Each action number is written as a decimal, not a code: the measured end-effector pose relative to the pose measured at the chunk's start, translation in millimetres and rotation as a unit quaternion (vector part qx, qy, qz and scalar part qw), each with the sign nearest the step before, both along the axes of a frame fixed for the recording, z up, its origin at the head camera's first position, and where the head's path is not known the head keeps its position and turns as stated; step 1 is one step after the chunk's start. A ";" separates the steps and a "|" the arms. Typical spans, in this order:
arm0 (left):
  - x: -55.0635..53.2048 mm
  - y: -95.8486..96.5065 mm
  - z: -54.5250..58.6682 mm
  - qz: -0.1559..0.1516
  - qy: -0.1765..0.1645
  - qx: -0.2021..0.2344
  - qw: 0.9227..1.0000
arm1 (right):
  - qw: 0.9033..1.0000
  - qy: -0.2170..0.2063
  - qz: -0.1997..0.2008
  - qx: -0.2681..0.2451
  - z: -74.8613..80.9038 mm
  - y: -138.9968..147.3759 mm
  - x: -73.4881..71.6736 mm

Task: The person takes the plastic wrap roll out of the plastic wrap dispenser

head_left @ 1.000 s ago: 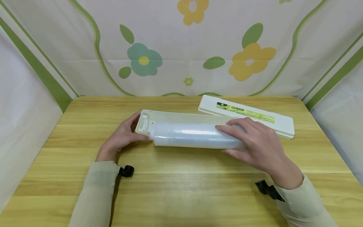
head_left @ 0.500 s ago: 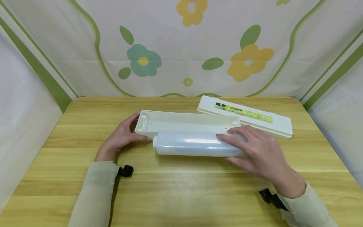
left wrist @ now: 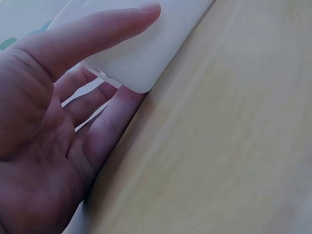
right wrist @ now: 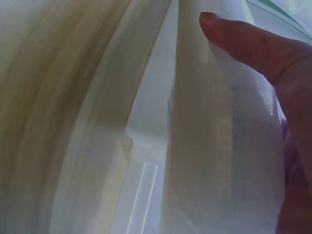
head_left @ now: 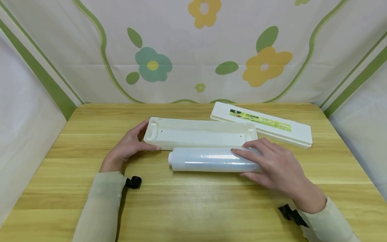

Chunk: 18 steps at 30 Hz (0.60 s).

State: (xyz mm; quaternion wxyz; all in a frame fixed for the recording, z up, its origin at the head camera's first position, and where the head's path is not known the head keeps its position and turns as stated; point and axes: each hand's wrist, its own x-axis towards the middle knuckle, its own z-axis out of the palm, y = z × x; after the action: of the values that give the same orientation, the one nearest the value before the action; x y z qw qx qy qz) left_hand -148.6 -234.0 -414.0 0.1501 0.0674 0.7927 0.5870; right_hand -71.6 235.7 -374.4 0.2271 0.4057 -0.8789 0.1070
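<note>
My right hand (head_left: 278,168) grips the right part of a roll of cling film (head_left: 208,159), thumb on the near side and fingers over the top. The roll lies lengthwise just in front of a long white plastic box (head_left: 193,127), its white core end pointing left. With the roll out, the box's inside shows, with a holder at each end. My left hand (head_left: 130,144) holds the box's left end between thumb in front and fingers behind. In the left wrist view the thumb lies along the box's end (left wrist: 141,53). The roll's right end is hidden behind my right hand.
Behind and to the right lies the white lid (head_left: 299,132), slanted, with a green and yellow label. The wooden table (head_left: 193,205) runs back to a flower-print cloth (head_left: 193,43). Black wrist mounts (head_left: 133,182) sit on both sleeves.
The roll has come out of the box toward me and down, in my right hand's grip, uncovering the box's inside. My left hand and the box stay nearly still.
</note>
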 end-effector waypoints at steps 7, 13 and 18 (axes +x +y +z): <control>-0.4 0.5 -1.6 -0.009 0.004 0.005 1.000 | 0.998 -0.066 -0.011 -0.012 -4.4 1.2 0.3; -1.4 0.0 -2.1 -0.011 0.001 0.006 1.000 | 0.994 -0.110 -0.024 -0.013 -11.1 1.2 -0.1; -1.8 -1.1 -0.9 -0.008 -0.008 0.009 1.000 | 0.992 -0.120 -0.026 -0.013 -12.1 0.9 -3.1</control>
State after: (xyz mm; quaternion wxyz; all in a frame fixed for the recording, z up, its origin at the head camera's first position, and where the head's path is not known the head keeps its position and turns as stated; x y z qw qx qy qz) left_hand -150.4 -235.1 -414.8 0.1604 0.0708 0.7853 0.5938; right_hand -74.7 236.6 -386.5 0.1282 0.3642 -0.9083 0.1608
